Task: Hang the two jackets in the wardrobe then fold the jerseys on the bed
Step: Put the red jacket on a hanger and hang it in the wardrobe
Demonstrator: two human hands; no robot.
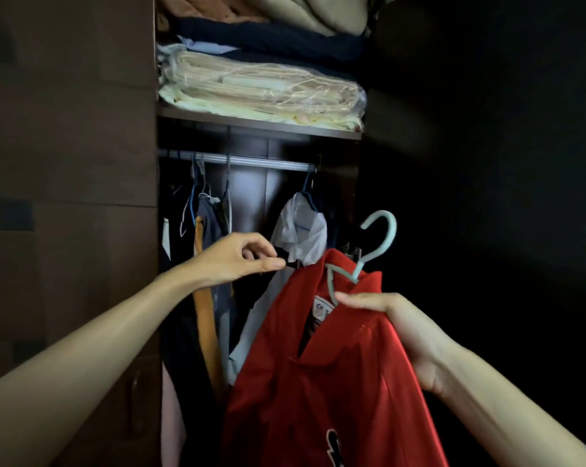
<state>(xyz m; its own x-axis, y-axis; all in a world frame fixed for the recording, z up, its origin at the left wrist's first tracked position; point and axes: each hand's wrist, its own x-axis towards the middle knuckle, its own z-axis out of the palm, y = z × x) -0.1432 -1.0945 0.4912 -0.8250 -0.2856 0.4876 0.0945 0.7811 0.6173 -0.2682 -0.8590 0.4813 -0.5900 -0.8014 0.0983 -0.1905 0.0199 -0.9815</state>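
Note:
A shiny red jacket [335,382] hangs on a pale green hanger [382,237] in front of the open wardrobe. My right hand [396,325] grips the hanger and the jacket's collar just below the hook. My left hand [241,257] is raised beside it, thumb and fingers pinched on the dark edge at the jacket's left shoulder. The hook sits below and to the right of the metal wardrobe rail [237,160]. No second jacket, jerseys or bed are in view.
A pale blue shirt [301,227] and dark and orange clothes [207,237] hang from the rail, with a gap between them. The shelf [251,124] above holds folded bedding in plastic. A brown wardrobe door [69,197] stands on the left; the right side is dark.

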